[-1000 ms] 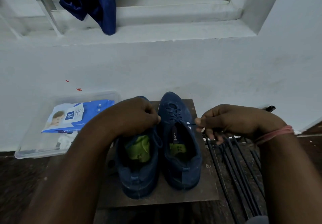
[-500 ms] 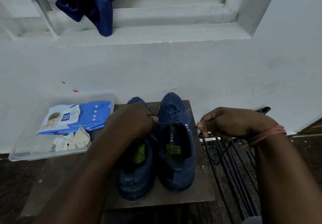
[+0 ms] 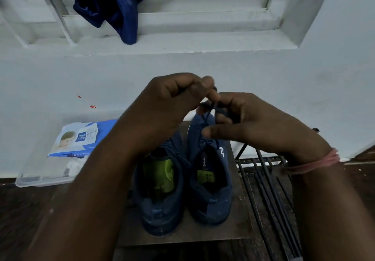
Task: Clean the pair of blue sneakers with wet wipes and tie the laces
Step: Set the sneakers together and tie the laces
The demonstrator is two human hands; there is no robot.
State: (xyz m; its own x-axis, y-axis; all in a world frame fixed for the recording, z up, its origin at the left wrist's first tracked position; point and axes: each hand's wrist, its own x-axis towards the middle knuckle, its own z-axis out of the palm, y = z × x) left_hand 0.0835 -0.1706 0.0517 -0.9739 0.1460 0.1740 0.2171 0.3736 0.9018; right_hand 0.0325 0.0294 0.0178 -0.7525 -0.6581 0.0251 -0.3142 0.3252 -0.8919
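Left hand (image 3: 172, 100) and right hand (image 3: 251, 126) both pinch the lace (image 3: 211, 112) above the right sneaker (image 3: 211, 179), left sneaker (image 3: 160, 197) beside it mid board (image 3: 241, 220)

Dim, bluish, soft w/ wide-angle warp

At ten o'clock from my shoes, the wet wipes pack (image 3: 81, 139) reads "mee mee" on its blue label. The right sneaker (image 3: 211, 179) carries tongue and insole print I can't read.
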